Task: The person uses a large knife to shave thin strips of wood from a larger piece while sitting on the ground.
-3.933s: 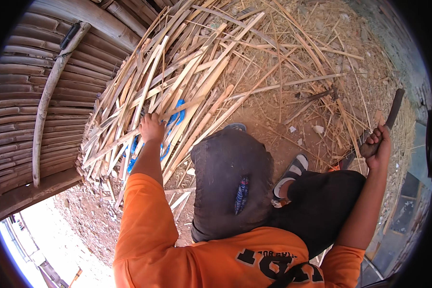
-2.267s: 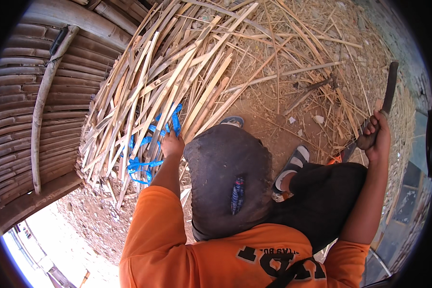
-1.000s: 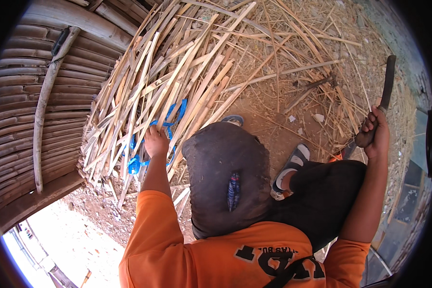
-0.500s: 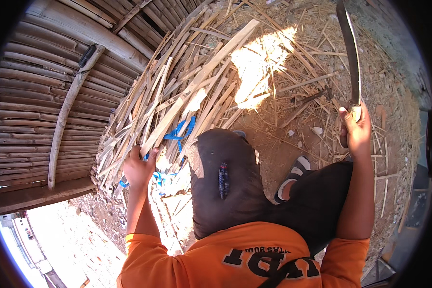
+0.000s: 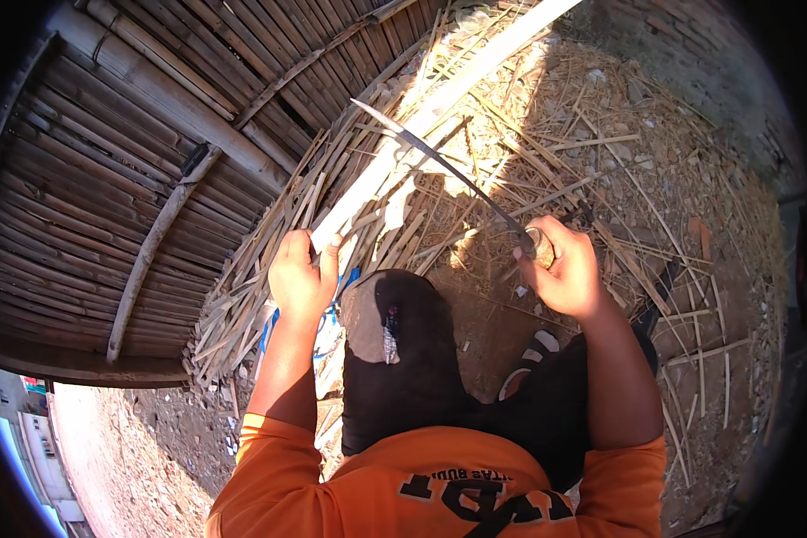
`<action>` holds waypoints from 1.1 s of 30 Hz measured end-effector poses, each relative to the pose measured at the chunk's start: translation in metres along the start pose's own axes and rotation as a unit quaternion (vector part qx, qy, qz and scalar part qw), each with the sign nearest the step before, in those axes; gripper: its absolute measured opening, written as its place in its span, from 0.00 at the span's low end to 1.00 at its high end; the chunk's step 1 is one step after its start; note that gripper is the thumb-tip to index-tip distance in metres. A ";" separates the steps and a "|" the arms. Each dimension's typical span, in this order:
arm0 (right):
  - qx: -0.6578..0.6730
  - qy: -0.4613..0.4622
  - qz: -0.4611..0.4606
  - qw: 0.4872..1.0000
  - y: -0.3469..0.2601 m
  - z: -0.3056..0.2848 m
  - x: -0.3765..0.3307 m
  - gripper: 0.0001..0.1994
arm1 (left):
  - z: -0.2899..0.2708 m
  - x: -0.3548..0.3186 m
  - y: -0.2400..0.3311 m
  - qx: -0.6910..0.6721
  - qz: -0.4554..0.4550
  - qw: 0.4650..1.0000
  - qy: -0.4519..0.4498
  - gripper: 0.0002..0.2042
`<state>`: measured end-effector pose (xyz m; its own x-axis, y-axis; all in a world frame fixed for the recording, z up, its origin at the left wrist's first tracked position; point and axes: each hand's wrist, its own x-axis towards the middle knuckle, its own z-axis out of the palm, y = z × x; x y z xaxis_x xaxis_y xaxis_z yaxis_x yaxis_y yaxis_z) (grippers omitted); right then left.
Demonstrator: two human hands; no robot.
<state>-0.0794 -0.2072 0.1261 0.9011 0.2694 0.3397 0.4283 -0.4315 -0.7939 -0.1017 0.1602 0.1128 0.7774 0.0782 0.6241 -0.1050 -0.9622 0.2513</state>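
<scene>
My left hand (image 5: 300, 273) is closed round the near end of a long, pale bamboo strip (image 5: 372, 179), which slants up and away to the upper right in bright sun. In my right hand (image 5: 565, 269) is the wooden handle of a machete (image 5: 462, 175). Its long, thin blade points to the upper left, and the tip crosses over the strip in this view; whether they touch I cannot tell. Under the strip lies a pile of split bamboo pieces (image 5: 233, 300), with blue strapping (image 5: 354, 276) partly hidden beside my left hand.
A bamboo-slat wall (image 5: 72, 224) rises on the left, with a crooked pole (image 5: 157, 255) against it. My bent knee (image 5: 403, 305) is between my arms. Shavings and thin strips (image 5: 628, 179) litter the ground ahead and right. A brick wall (image 5: 690, 45) stands at the far right.
The machete has swung from upright at the far right to slanting left across the strip. My left hand has raised the strip off the pile and moved slightly right and forward.
</scene>
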 end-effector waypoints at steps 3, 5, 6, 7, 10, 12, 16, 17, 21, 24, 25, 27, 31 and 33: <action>0.000 0.037 -0.002 0.999 0.020 -0.027 -0.016 0.17 | 0.006 0.014 0.033 -0.004 0.032 0.999 -0.001 0.17; -0.077 0.064 -0.004 0.995 0.025 -0.042 -0.024 0.18 | 0.008 0.019 0.050 -0.004 0.057 0.998 -0.004 0.17; -0.129 0.045 0.026 0.990 0.021 -0.050 -0.028 0.19 | 0.008 0.021 0.057 -0.003 0.069 0.998 -0.005 0.17; -0.162 0.039 0.023 0.986 0.020 -0.054 -0.030 0.19 | 0.007 0.021 0.065 -0.001 0.080 0.997 -0.005 0.17; -0.251 0.029 0.000 0.968 0.026 -0.062 -0.043 0.19 | 0.000 0.020 0.101 0.002 0.067 0.996 -0.058 0.18; -0.263 0.055 -0.030 0.963 0.029 -0.071 -0.049 0.18 | -0.002 0.015 0.109 0.005 0.082 0.993 -0.083 0.20; -0.279 0.100 0.006 0.955 0.045 -0.096 -0.055 0.18 | -0.013 0.003 0.118 0.025 0.083 0.987 -0.137 0.21; -0.268 0.122 0.015 0.956 0.049 -0.100 -0.055 0.18 | -0.017 0.001 0.120 0.026 0.084 0.986 -0.139 0.22; -0.232 0.152 -0.004 0.961 0.057 -0.096 -0.059 0.18 | -0.020 -0.007 0.149 -0.018 0.067 0.986 -0.152 0.22; -0.260 0.086 -0.081 0.958 0.038 -0.080 -0.061 0.18 | -0.019 -0.009 0.154 -0.022 0.110 0.975 -0.190 0.21; -0.277 0.056 -0.110 0.953 0.034 -0.079 -0.063 0.18 | -0.017 -0.011 0.150 -0.010 0.144 0.972 -0.184 0.21; -0.257 0.059 -0.064 0.963 0.038 -0.085 -0.064 0.18 | -0.030 -0.014 0.145 -0.017 0.148 0.966 -0.211 0.21; -0.193 0.199 0.077 0.958 0.068 -0.115 -0.059 0.20 | -0.044 -0.033 0.109 0.000 0.120 0.977 -0.175 0.22; -0.175 0.196 0.090 0.961 0.076 -0.107 -0.055 0.18 | -0.056 -0.049 0.100 -0.003 0.091 0.979 -0.182 0.22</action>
<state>-0.0895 -0.3469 0.1013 0.8893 -0.1525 0.4312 0.1973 -0.7227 -0.6624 -0.1849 0.0746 0.1493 0.9149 -0.1948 0.3536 -0.2660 -0.9498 0.1650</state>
